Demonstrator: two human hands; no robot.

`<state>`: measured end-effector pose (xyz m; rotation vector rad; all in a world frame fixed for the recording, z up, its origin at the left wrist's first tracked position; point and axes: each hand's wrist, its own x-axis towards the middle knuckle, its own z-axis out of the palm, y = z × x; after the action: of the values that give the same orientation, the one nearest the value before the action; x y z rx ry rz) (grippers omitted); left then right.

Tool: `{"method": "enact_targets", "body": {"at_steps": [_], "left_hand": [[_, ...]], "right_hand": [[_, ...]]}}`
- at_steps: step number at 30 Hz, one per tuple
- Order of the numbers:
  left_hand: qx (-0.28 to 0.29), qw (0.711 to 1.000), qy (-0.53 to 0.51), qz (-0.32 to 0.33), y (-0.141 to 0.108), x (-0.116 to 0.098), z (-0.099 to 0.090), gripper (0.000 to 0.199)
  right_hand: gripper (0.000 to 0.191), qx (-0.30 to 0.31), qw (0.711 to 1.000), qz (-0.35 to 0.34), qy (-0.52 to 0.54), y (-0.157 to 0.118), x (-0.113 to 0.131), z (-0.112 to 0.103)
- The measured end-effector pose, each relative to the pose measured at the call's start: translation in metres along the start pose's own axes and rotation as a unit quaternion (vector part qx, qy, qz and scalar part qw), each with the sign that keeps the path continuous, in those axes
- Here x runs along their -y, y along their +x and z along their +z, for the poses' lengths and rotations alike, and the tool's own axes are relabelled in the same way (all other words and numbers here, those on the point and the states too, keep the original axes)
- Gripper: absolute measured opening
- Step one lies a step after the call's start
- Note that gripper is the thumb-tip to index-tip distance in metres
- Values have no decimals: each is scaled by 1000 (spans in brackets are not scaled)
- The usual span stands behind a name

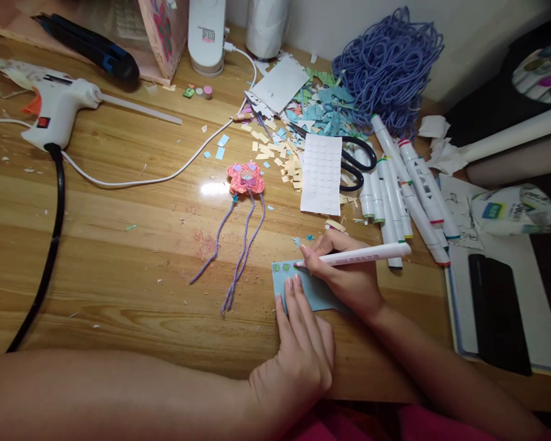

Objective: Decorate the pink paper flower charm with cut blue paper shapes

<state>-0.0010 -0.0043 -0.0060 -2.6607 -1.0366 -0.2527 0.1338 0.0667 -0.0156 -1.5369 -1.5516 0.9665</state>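
A light blue piece of paper (319, 296) lies near the table's front edge, with small green marks in its upper left corner. My left hand (300, 343) rests flat on the paper's lower left part, fingers stretched out. In my right hand (349, 275) is a white marker (367, 253), held in a pinch, its tip at the paper's top edge beside the green marks. Up and to the left of the paper lies a pink flower-shaped piece (247, 179) with purple strings hanging from it.
Paper scraps (284, 153), black-handled scissors (359, 164), a white dotted sheet (321, 174) and several markers (408, 190) lie beyond my hands. Purple cord (388, 67) is heaped at the back. A glue gun (59, 104) lies left; a notebook (539, 306) is at right.
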Motion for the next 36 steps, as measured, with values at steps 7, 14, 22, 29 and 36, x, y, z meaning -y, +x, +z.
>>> {"method": "enact_targets", "body": {"at_steps": [7,14,22,29,36], "left_hand": [[4,1000,-2,26,1,5,-1,27],[3,1000,0,30,1,8,-3,28],[7,1000,1,23,2,6,-1,27],[14,1000,0,15,1,3,-2,28],[11,1000,-3,22,1,5,-1,28]], "right_hand": [[35,-18,999,-13,-28,0,0,1],[37,-17,999,-24,-23,2,-1,0],[36,-16,1000,-18,2,2,-1,0],[37,-23,999,-38,-25,1,-1,-1],[37,-19,999,-39,-30,1,-3,-2]]}}
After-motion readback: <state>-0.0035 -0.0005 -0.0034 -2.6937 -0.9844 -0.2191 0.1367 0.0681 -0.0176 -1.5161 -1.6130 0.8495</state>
